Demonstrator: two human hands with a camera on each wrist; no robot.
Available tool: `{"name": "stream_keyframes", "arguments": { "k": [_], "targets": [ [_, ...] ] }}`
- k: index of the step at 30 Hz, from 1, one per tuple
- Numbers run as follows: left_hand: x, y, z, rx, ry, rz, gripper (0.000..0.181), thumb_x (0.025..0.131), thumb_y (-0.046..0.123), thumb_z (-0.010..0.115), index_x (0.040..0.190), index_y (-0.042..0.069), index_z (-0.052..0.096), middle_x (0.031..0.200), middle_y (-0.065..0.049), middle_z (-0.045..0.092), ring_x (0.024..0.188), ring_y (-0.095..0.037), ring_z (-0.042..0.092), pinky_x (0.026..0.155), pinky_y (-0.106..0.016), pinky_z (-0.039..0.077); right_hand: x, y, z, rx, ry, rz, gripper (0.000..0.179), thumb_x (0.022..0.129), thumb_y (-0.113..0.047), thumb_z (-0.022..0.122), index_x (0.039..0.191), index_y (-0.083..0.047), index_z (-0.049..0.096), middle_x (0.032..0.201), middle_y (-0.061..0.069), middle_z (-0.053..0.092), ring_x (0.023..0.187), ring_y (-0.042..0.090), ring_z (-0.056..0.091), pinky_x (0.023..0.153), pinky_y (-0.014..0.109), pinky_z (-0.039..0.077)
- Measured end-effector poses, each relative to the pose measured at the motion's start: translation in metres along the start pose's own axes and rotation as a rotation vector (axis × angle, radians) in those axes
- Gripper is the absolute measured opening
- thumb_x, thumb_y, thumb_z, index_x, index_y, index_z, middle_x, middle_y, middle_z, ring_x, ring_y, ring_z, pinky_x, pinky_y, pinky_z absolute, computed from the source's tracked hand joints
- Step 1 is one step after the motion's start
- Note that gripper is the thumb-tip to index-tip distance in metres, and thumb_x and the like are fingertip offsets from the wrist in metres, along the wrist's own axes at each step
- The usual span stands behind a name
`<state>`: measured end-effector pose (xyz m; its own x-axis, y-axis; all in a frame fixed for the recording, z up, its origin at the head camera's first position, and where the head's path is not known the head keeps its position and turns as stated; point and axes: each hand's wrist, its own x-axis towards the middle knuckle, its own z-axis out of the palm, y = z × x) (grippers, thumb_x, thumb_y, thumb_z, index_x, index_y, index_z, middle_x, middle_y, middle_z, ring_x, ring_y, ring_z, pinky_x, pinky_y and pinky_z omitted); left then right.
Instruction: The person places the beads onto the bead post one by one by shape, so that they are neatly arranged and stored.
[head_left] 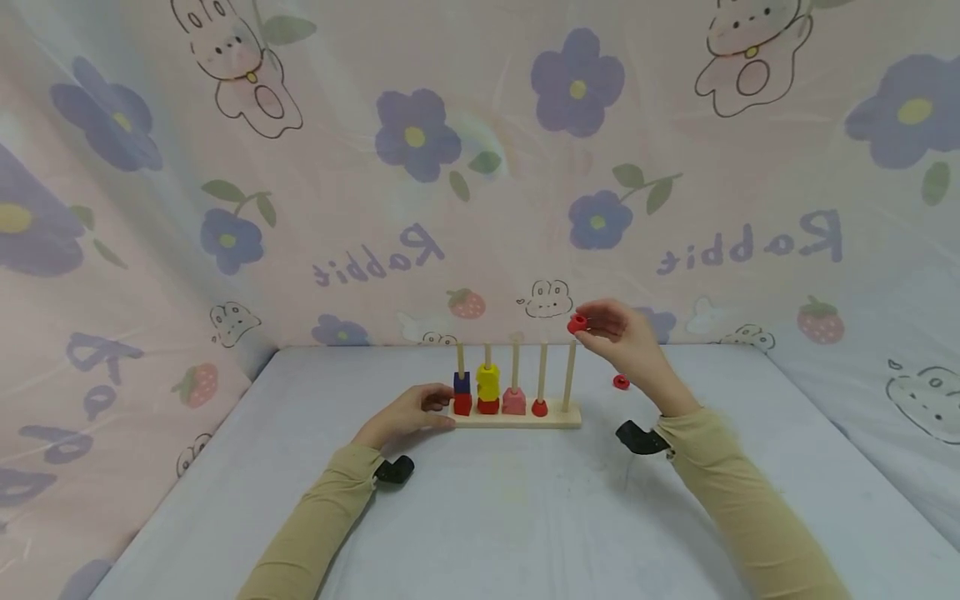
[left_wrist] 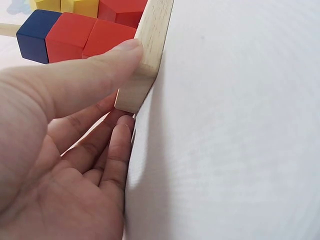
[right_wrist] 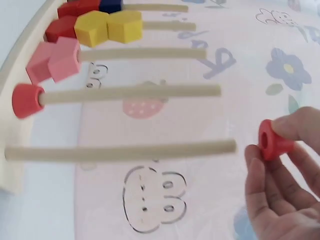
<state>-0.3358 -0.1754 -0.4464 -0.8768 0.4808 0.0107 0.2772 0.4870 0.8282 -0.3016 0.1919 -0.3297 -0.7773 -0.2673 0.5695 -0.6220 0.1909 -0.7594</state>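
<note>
A wooden stacking board (head_left: pixel 517 422) with several upright pegs stands on the table. My left hand (head_left: pixel 408 414) grips its left end, the thumb on one side of the base and the fingers at the other. Up at the right, my right hand (head_left: pixel 628 340) pinches a red bead (right_wrist: pixel 274 142) between thumb and fingers. The bead has a flared rim and a hole facing the tip of the bare rightmost peg (right_wrist: pixel 125 151), a short gap away. On the neighbouring peg a red tapered bead (right_wrist: pixel 27 100) sits at the bottom.
Other pegs carry pink blocks (head_left: pixel 513 402), yellow hexagonal blocks (head_left: pixel 488 382) over a red one, and a dark blue block (head_left: pixel 462 383) over red ones. Another red bead (head_left: pixel 621 382) lies on the table, right of the board. A printed curtain (head_left: pixel 510 233) hangs behind.
</note>
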Motion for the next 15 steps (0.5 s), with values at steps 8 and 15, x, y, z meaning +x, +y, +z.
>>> {"name": "stream_keyframes", "arguments": {
  "k": [8,15],
  "targets": [
    [0.001,0.001,0.001,0.008,0.005,-0.001,0.057,0.080,0.021,0.079,0.130,0.004,0.055,0.126,-0.007,0.057,0.112,-0.022,0.054,0.101,-0.040,0.041,0.005,-0.001,0.027,0.045,-0.008,-0.051,0.033,0.085,0.010,0.065,0.117,0.011,0.055,0.109,0.028,0.060,0.096,0.022,0.061,0.083,0.024,0.051],
    [0.000,0.000,0.002,0.023,0.015,-0.001,0.057,0.081,0.021,0.078,0.129,0.004,0.055,0.126,-0.007,0.058,0.111,-0.022,0.054,0.101,-0.040,0.041,0.000,-0.017,0.042,-0.040,-0.084,0.004,0.028,0.085,0.008,0.065,0.113,0.009,0.058,0.105,0.025,0.063,0.091,0.034,0.062,0.074,0.026,0.051]
  ]
}}
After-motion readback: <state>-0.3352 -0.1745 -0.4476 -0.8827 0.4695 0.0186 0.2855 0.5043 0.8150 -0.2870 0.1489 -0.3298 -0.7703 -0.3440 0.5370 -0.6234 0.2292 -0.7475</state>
